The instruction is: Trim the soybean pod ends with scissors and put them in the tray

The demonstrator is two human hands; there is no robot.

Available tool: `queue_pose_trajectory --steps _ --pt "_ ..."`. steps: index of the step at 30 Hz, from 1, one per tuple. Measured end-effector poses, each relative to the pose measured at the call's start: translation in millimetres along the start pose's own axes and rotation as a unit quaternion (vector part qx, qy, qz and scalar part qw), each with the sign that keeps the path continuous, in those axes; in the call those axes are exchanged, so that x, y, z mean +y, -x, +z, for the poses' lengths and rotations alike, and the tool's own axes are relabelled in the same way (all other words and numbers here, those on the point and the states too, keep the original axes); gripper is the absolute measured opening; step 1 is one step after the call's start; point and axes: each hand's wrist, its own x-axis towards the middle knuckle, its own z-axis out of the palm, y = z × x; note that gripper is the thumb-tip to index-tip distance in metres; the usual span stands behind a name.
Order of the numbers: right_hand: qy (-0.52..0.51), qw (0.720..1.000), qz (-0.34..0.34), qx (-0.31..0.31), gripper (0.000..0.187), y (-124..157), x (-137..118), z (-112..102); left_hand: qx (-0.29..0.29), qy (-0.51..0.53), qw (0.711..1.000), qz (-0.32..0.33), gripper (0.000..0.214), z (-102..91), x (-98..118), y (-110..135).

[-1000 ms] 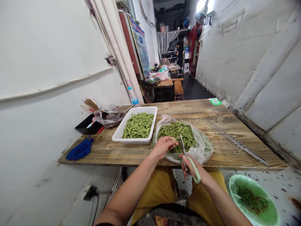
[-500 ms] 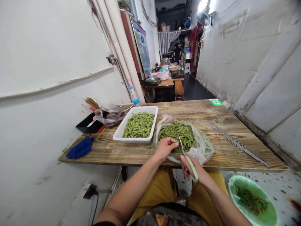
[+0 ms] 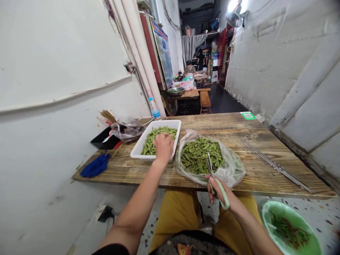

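Observation:
My left hand (image 3: pixel 163 146) is over the white plastic tub (image 3: pixel 135 151), back side up, its slightly blurred fingers apart above the green soybean pods (image 3: pixel 152 139) inside. I see nothing held in it. My right hand (image 3: pixel 219 190) is closed on the pale green handles of a pair of scissors (image 3: pixel 224 198). Their metal blades are a little apart and point up and away over a clear plastic bag (image 3: pixel 230 173). More pods (image 3: pixel 199 156) fill that open bag, just right of the tub.
Metal skewers (image 3: pixel 276 166) lie at the table's right. A blue cloth (image 3: pixel 95 165), a black box (image 3: pixel 102 140) and a water bottle (image 3: pixel 155 109) are at the left. A green-lined bin (image 3: pixel 292 226) with trimmings stands on the floor. Two people (image 3: pixel 189 68) are far back.
My left hand has moved from the scissors' blades over the bag, leftward and forward to the tub. The scissors stay in my right hand above the bag. The view has shifted slightly.

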Motion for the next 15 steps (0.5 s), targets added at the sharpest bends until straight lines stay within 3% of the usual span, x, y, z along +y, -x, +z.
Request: queue_pose_trajectory --steps 4,9,12,15 --pt "0.001 1.000 0.019 -0.002 0.044 2.1 -3.6 3.8 -0.135 -0.061 0.982 0.121 0.023 25.2 27.8 8.8" --pt "-0.001 1.000 0.023 -0.012 0.044 6.0 -1.2 3.5 -0.176 -0.095 0.976 0.084 0.018 47.4 36.8 7.1" --pt "-0.006 1.000 0.022 -0.009 0.043 4.8 1.5 2.2 -0.174 -0.006 0.984 0.049 0.016 42.5 39.0 3.7" --pt "0.007 1.000 0.006 -0.011 0.041 2.4 -0.4 1.8 -0.215 0.121 0.968 0.037 0.021 35.5 47.4 8.3"
